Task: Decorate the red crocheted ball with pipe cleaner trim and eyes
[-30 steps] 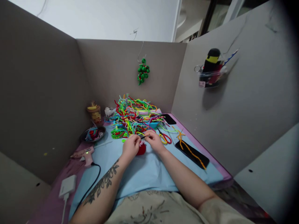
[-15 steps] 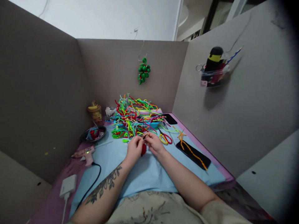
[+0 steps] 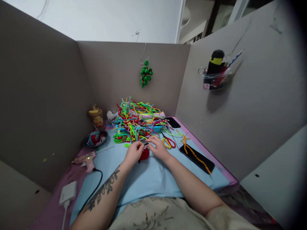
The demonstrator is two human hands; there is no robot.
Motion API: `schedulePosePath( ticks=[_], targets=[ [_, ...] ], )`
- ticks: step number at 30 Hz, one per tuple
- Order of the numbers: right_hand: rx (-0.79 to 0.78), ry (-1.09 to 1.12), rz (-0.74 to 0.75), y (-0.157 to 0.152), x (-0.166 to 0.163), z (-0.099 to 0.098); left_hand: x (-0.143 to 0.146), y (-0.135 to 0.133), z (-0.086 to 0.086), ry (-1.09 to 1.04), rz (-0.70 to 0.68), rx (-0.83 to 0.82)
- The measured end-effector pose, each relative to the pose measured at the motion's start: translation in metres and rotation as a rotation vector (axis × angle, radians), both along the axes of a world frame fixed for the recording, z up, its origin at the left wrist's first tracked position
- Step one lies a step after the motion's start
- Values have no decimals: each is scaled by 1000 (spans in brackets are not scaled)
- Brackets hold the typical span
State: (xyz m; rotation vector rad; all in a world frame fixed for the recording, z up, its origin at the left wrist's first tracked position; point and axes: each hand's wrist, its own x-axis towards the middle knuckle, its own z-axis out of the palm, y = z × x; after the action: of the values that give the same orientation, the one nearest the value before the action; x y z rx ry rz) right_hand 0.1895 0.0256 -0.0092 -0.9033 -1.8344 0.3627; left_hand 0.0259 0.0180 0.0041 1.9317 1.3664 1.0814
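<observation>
Both hands meet over a small red fuzzy ball (image 3: 145, 154) on the light blue mat (image 3: 144, 179). My left hand (image 3: 133, 151) curls its fingers round the ball's left side. My right hand (image 3: 158, 147) pinches at its top, where a thin dark wire or stem shows between the fingertips. Just behind the hands lies a big tangled heap of pipe cleaners in many colours (image 3: 137, 118).
A pink glue gun (image 3: 86, 158) with a black cord lies at the left, near a white adapter (image 3: 67, 193). A dark dish (image 3: 94, 138) and a jar (image 3: 96, 116) stand at back left. Scissors (image 3: 168, 141), a black phone (image 3: 196, 157) and an orange pipe cleaner (image 3: 192, 150) lie at right. Grey partitions enclose the desk.
The hands stay together on the red ball, shifting slightly. The dark stem that stuck up between the fingers earlier is now lower and mostly covered.
</observation>
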Motion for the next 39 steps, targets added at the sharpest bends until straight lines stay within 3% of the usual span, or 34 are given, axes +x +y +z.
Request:
schedulePosePath(
  ticks=[7,11,15,21,25,30,36,39],
  targets=[
    [3,-55,-1,1,0,-1,-1,-4,1,223,-20,129],
    [-93,132,0,0,-3,3,-2,-6,8,199,-15,201],
    [-226,429,18,1,-10,2,4,-8,9,25,-43,190],
    [-691,1010,344,2,-24,-11,22,-15,3,-365,-106,-61],
    [-764,1127,482,1,-27,-14,26,-21,4,-411,-79,-21],
    [-741,1053,463,2,-24,-11,23,-19,3,-402,-65,-18],
    [-580,673,206,12,-4,-7,17,-7,-5,-552,-75,-311],
    [-432,461,65,12,2,-4,15,-5,-6,-574,-77,-344]
  ],
)
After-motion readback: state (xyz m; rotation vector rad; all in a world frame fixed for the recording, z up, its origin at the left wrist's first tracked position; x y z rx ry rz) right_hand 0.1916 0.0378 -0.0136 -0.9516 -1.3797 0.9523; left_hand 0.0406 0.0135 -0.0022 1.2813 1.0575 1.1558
